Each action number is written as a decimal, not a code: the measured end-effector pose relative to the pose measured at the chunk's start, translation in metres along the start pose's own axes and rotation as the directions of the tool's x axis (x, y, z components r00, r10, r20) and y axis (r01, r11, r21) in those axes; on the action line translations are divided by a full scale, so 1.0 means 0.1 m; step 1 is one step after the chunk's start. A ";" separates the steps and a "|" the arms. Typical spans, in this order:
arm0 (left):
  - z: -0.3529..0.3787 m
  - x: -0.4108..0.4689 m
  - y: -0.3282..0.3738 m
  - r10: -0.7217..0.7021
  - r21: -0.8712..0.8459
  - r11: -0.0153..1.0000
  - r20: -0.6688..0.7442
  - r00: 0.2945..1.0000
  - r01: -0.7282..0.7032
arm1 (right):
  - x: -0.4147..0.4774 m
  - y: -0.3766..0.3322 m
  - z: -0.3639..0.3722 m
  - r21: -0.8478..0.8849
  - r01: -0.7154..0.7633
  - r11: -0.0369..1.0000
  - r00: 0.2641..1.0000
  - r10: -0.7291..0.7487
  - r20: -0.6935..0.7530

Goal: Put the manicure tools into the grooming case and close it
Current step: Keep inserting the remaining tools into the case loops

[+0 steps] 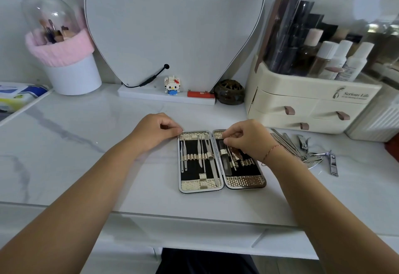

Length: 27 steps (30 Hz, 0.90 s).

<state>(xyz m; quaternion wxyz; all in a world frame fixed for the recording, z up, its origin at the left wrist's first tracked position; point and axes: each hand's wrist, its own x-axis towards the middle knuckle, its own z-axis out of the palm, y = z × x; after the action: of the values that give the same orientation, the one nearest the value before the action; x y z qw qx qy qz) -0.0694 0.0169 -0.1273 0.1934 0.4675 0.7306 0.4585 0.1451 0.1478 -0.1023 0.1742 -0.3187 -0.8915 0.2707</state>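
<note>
2 halves of the grooming case [222, 184] lie open and flat on the white marble table [86, 144], near its front edge and between the person's forearms. Left half: several slim metal tools [207, 155] stand side by side under a gold strap on the black lining. Right half: 1 dark nail file [225, 161] lies along the inner edge, with 1 thin metal tool [232, 161] just beside it, its lower end in a gold loop. Left hand [155, 131]: fingers curled, fingertips touching the top-left corner of the case; whether they pinch the rim cannot be told. Right hand [248, 140]: over the upper part of the right half, fingers curled, pinching the upper end of the thin metal tool; a red thread bracelet [272, 149] circles its wrist. Loose tools [289, 144]: a heap of metal pieces on the table to the right of the case, partly behind the right wrist, with 2 nail clippers among them, 1 small [303, 143] and 1 larger [333, 164] at the outer edge. Back of table: 1 cream cosmetics organiser [302, 99] with bottles under a clear lid, far right; 1 mirror [172, 25], centre; 1 small block-built cat figure [172, 86] and 1 red flat item [199, 94] on the mirror's base; 1 dark round jar [230, 92] beside that base; 1 white brush holder [73, 77] with a pink band and clear dome, far left.
</note>
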 end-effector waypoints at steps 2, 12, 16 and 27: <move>0.00 0.00 0.00 0.005 0.013 1.000 0.004 1.000 -0.005 | -0.01 0.01 -0.01 -0.001 -0.002 1.000 1.000 0.002 0.010; 0.00 -0.01 0.00 0.004 0.000 1.000 0.005 1.000 -0.004 | -0.08 0.04 -0.07 0.105 -0.025 0.994 0.998 0.019 0.052; 0.00 -0.01 0.02 0.010 0.001 1.000 0.005 1.000 -0.010 | -0.17 0.19 -0.34 0.113 -0.022 0.993 0.992 0.035 -0.119; 0.00 -0.01 0.00 0.017 -0.007 1.000 -0.001 1.000 -0.017 | -0.37 0.66 -0.68 -0.106 -0.325 0.940 0.937 0.305 -0.169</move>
<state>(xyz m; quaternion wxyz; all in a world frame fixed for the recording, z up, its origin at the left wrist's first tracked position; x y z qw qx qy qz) -0.0687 0.0159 -0.1271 0.1907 0.4728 0.7251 0.4631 0.2363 0.1907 -0.0928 0.1737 -0.4877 -0.8292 0.2108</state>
